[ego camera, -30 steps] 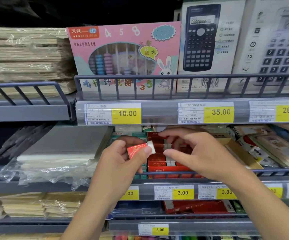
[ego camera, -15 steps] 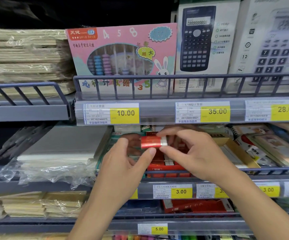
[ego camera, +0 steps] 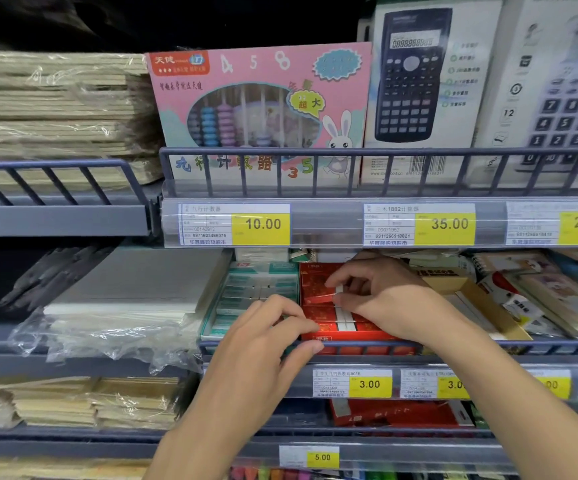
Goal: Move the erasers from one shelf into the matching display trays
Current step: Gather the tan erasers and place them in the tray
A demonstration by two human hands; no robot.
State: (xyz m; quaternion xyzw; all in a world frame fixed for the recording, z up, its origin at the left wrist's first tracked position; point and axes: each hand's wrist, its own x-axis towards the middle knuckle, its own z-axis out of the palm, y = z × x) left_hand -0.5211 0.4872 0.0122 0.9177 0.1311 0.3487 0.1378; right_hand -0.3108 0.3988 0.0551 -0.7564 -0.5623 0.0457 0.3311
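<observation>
A red display tray packed with red-sleeved erasers stands on the middle shelf. Left of it is a green tray of green-sleeved erasers. My right hand reaches into the red tray and pinches a red-sleeved eraser between thumb and fingers, just above the rows. My left hand hovers in front of the shelf rail with its fingers loosely curled and nothing in them.
A grey wire rail fronts the eraser shelf, with price tags below. White paper packs in plastic lie to the left, notebooks and boxes to the right. The upper shelf holds an abacus box and calculators.
The red eraser passed from my left hand to my right hand. My right hand then carried it down toward the red tray, and my left hand dropped back to the rail with nothing in it.
</observation>
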